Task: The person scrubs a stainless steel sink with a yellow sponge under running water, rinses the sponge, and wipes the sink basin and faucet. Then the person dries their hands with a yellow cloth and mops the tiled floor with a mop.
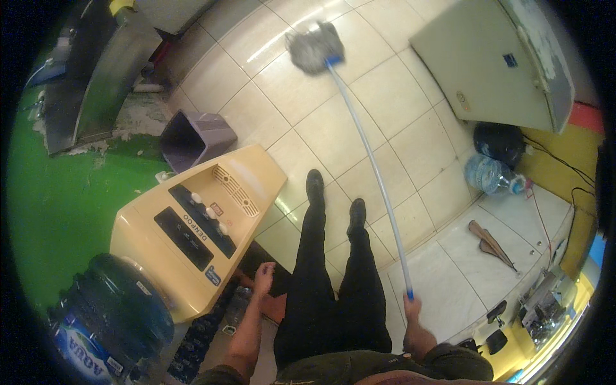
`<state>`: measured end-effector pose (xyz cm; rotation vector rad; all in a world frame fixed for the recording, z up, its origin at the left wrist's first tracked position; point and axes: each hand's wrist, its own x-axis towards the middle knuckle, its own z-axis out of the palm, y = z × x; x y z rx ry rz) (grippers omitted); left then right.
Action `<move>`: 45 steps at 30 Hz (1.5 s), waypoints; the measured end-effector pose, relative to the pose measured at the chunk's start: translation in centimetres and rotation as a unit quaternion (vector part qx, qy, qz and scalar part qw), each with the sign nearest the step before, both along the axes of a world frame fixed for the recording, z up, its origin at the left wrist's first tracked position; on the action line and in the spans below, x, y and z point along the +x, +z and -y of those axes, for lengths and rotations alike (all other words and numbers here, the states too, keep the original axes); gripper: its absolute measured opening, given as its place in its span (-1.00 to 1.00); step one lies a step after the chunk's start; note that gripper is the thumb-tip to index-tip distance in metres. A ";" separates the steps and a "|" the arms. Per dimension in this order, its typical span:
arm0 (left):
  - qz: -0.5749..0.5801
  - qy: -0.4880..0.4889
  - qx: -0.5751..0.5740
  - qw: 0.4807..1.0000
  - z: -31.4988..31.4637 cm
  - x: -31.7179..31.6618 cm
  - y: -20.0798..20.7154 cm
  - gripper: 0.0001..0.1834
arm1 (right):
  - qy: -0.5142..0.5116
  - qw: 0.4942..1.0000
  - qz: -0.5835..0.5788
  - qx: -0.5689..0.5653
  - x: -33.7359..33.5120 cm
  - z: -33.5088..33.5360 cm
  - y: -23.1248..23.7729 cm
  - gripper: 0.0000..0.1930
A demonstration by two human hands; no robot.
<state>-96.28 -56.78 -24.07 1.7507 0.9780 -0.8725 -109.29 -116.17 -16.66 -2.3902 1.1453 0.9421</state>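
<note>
My right hand (412, 310) is closed around the end of a long pale-blue mop handle (372, 160). The handle runs away from me over the tiles to a grey string mop head (315, 49), blurred, lying on the floor at the far middle. A blue joint (333, 61) links the two. My left hand (264, 278) hangs beside my left thigh with its fingers curled in and nothing visible in them. It is nearest to a cream water dispenser (256, 173), without any clear contact.
A large water bottle (119, 314) tops the dispenser. Beyond it sits a grey-purple bin (199, 138). At the right are a metal cabinet (487, 64), a clear bottle (489, 174) and a brown folded item (491, 244) on a tiled ledge (443, 276). Cables hang by the yellow wall.
</note>
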 end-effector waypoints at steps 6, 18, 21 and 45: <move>-0.057 0.015 -0.013 0.998 3.0 -1.1 -0.7 -0.76 | -0.151 0.912 -0.364 -0.112 -17.1 -0.3 15.6 -0.38; -0.030 0.044 0.007 0.999 1.5 0.4 -0.2 -0.74 | 0.031 0.973 0.195 0.118 33.4 -7.9 -21.5 -0.48; -0.037 0.059 0.016 0.997 -0.4 0.6 0.7 -0.73 | 0.017 0.931 0.297 0.210 54.4 -15.0 -21.2 -0.50; -0.056 0.069 -0.014 0.996 3.7 -0.5 -0.8 -0.65 | 0.009 0.934 -0.298 -0.198 -10.6 4.8 18.4 -0.69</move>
